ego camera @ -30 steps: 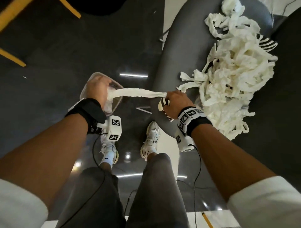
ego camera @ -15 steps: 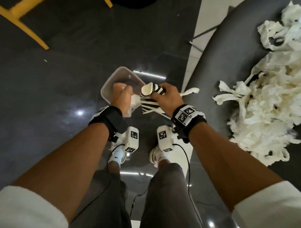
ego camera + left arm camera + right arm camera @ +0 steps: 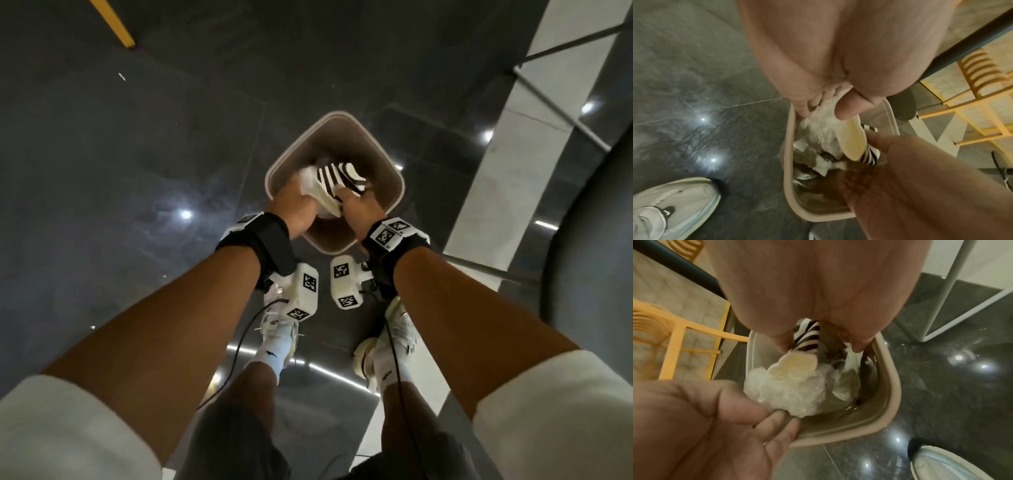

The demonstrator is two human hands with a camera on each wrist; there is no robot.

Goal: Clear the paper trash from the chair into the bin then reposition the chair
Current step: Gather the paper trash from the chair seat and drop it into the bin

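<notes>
Left hand (image 3: 294, 205) over the near-left rim of the bin, fingers and thumb (image 3: 846, 107) curled round a crumpled wad of white tissue paper (image 3: 785, 389); wad hangs out of the fist, inside the bin mouth

Right hand (image 3: 359, 209) right beside it, over the near side of the same opening. Fingers pinch a black-and-white striped paper cup (image 3: 342, 176), crushed, with its pale cream inside (image 3: 853, 142) showing. Cup sits against the tissue wad, the two touching. A thin white paper strip (image 3: 853, 360) also trails down from the right fingertips (image 3: 857, 345) into the bin

Both hands closed on their load, neither load clear of its fingers

Beige square plastic bin with rounded corners (image 3: 394, 178) stands on the glossy dark tiled floor (image 3: 137, 171), just ahead of the person's white trainers (image 3: 277, 325). Inside, below the hands: more white paper scraps (image 3: 822, 167) and something shiny, too blurred to tell what

Dark grey chair seat (image 3: 589, 274) at the right edge of the head view, only a curved slice in frame, its thin metal legs (image 3: 565, 44) beyond it; whether any paper is on it can't be told from this angle

Yellow slatted wooden chair (image 3: 663, 324) in the background of both wrist views, well apart from the bin
</notes>
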